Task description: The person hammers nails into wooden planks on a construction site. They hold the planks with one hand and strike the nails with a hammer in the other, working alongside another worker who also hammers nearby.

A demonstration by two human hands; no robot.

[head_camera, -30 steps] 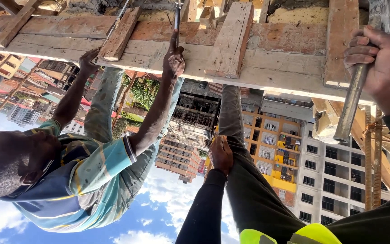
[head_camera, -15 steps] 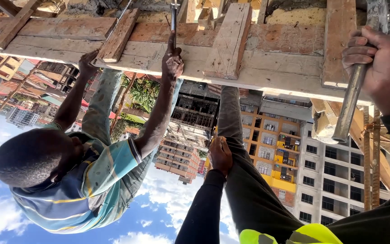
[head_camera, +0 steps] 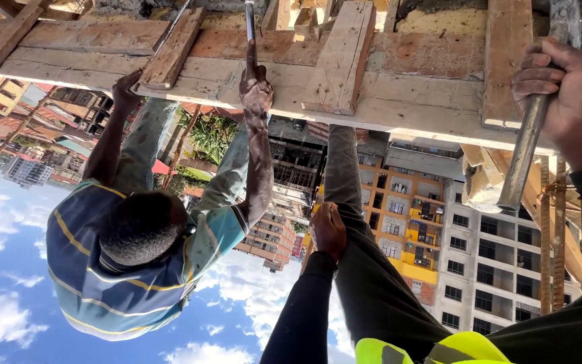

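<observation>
The view is upside down, with timber at the top and sky at the bottom. My right hand [head_camera: 567, 94] grips a grey metal bar [head_camera: 523, 158] that hangs from the plank formwork [head_camera: 405, 87]. My left hand [head_camera: 328, 229], in a black sleeve, has its fingers curled and rests against my dark trouser leg [head_camera: 365, 269]. A co-worker in a striped shirt [head_camera: 122, 283] bends over beside me. One of the co-worker's hands [head_camera: 256, 87] holds a thin metal rod [head_camera: 250, 20] on the planks, and the other hand [head_camera: 126, 87] presses on the board edge.
Short wooden battens [head_camera: 341, 57] are nailed across the long planks. Upright rusty steel bars [head_camera: 554, 243] stand at the right. Multi-storey buildings [head_camera: 479, 256], trees and blue sky with clouds fill the background. A yellow hi-vis vest [head_camera: 439, 350] shows at the bottom edge.
The co-worker's head and shoulders have swung right and up, more into the middle of the view. My right hand keeps its grip on the bar; my left hand stays on my leg.
</observation>
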